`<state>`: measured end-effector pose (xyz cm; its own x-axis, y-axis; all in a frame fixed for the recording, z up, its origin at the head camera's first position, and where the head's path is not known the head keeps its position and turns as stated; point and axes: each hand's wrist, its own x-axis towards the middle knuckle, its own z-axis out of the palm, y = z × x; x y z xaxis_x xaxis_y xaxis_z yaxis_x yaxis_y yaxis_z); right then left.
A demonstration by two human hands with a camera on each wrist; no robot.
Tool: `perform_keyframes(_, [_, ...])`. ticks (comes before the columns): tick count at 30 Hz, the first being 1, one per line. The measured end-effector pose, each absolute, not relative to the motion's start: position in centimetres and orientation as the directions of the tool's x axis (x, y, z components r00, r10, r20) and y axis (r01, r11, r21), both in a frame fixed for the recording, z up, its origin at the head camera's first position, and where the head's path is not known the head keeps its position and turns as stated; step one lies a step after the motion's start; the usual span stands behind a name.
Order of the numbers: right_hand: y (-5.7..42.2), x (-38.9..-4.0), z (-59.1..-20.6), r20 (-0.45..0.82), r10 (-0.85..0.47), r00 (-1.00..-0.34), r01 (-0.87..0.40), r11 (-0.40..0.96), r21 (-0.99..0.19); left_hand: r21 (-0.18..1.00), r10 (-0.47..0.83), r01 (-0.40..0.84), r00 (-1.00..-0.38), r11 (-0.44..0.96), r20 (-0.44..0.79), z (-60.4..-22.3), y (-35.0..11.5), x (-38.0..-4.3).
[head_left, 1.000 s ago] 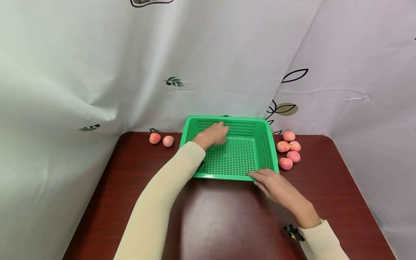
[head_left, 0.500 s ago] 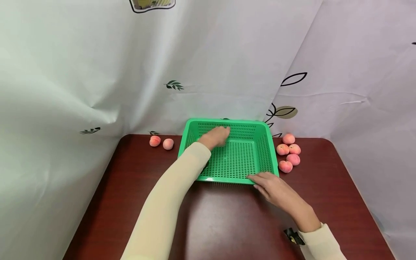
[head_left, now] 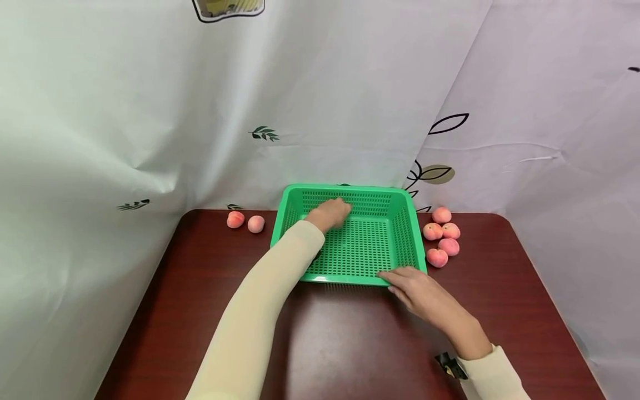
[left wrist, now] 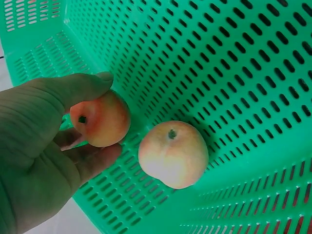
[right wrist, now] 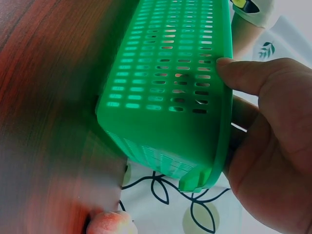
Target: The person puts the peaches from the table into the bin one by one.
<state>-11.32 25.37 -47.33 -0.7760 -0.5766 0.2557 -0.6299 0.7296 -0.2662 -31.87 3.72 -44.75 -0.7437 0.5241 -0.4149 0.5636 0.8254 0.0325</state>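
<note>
The left hand (left wrist: 39,141) is curled round a peach (left wrist: 108,119) inside the basket (head_left: 367,250), thumb over one side and fingers round the other. The relation that seems to matter most is this: a second peach (left wrist: 174,155) lies in the basket just beyond those fingertips, close beside the held one — so the left hand is plainly the nearer to both. Whether the held peach bears on the basket floor, I cannot tell. Being round, it has no long axis to speak of; the basket's own runs left to right across the table (head_left: 325,344).

The right hand (head_left: 420,291) pinches the rim (head_left: 345,279) at the near right corner — thumb outside, fingers over the inner side — well apart from the held peach. Five peaches (head_left: 449,247) stand on the table just beside the basket's right wall, and a pair (head_left: 256,224) sits off its left.

No brand, label or writing can be read: the cloth (head_left: 320,100) carries printed leaves, and a yellow mark on the dark wrist piece (head_left: 450,365) is too small to make out.
</note>
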Motion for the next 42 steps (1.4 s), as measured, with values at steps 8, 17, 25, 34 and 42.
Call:
perform_keyframes(8, [25.1,-11.0,-47.7,0.269,-0.590,-0.761,-0.648,0.718,-0.256,-0.008,0.517,0.582,-0.729,0.813,-0.450,-45.8,3.0,-31.9])
perform_keyframes(17, [25.3,-11.1,-47.6,0.275,-0.586,-0.762,-0.646,0.719,-0.258,-0.019,0.528,0.594,-0.728,0.804,-0.438,-46.1,2.9,-31.9])
perform_keyframes(25, [25.3,-11.1,-47.5,0.266,-0.587,-0.765,-0.643,0.721,-0.258,-0.003,0.523,0.585,-0.728,0.811,-0.444,-46.3,2.9,-32.1])
perform_keyframes(34, [25.4,-11.2,-47.4,0.265,-0.581,-0.769,-0.637,0.728,-0.253,0.009,0.531,0.583,-0.732,0.812,-0.427,-46.1,2.9,-31.9])
perform_keyframes(42, [25.4,-11.2,-47.3,0.267,-0.576,-0.772,-0.633,0.732,-0.252,0.046,0.524,0.563,-0.733,0.825,-0.433,-45.9,3.0,-32.0])
